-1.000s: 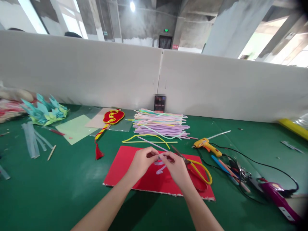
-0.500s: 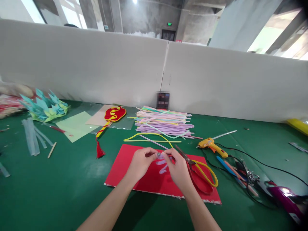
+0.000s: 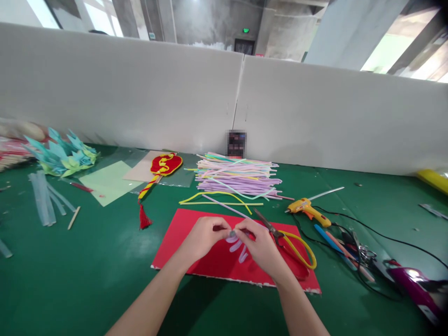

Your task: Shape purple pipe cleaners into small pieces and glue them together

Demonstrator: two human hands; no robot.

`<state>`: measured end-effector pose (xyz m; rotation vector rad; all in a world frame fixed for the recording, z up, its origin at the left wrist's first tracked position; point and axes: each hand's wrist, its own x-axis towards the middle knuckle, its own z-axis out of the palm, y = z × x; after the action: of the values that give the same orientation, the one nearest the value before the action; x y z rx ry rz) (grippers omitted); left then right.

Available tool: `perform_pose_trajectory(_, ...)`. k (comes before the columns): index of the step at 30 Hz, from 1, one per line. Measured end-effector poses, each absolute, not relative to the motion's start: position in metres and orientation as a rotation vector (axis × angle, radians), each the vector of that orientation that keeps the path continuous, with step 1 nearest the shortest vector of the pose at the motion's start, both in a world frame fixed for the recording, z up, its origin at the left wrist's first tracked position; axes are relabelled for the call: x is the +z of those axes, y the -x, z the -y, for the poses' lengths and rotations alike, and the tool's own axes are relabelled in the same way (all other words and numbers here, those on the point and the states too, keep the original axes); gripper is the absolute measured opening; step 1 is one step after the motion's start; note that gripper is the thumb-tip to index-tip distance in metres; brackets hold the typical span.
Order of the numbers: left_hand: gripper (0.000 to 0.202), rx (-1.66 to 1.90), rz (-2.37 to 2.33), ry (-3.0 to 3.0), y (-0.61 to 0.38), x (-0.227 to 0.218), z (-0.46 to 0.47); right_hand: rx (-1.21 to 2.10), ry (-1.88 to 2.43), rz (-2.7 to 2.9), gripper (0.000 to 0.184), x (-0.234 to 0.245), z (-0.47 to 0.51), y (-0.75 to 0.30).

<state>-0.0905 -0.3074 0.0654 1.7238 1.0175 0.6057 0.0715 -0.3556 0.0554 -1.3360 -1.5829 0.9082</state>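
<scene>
Above a red board (image 3: 171,247), both my hands meet with their fingertips pinched together. My left hand (image 3: 206,235) and my right hand (image 3: 257,240) grip a bent lilac pipe cleaner (image 3: 242,254) from either side. Its loops hang below my fingers, and a small greyish bit shows at the pinch. Just right of my right hand, scissors (image 3: 280,234) with yellow handles lie partly on the board. Behind the board rest a loose yellow pipe cleaner (image 3: 224,192) and a straight lilac one (image 3: 224,204).
A pile of pastel pipe cleaners (image 3: 238,177) lies by the white partition (image 3: 122,93). To the right are a yellow glue gun (image 3: 310,210) with its cord and a purple tool (image 3: 415,284). A red-and-yellow fan ornament (image 3: 166,164) and green paper (image 3: 110,182) lie left.
My hands have shifted slightly downward with the pipe cleaner between them. Its hanging loops have turned and sit a little lower. The view has moved a little.
</scene>
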Motion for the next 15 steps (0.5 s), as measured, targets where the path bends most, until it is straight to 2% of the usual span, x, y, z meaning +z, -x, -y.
perform_pose_trajectory(7,0.021,0.764,-1.093,-1.496,0.083,0.061,0.313,0.797,1.450,1.187,0.019,0.052,0.354,-0.056)
perform_pose_trajectory(15,0.019,0.865,-1.081,-1.502,0.080,0.067,0.320,0.894,1.406,1.193,0.019,0.049,0.357,-0.058)
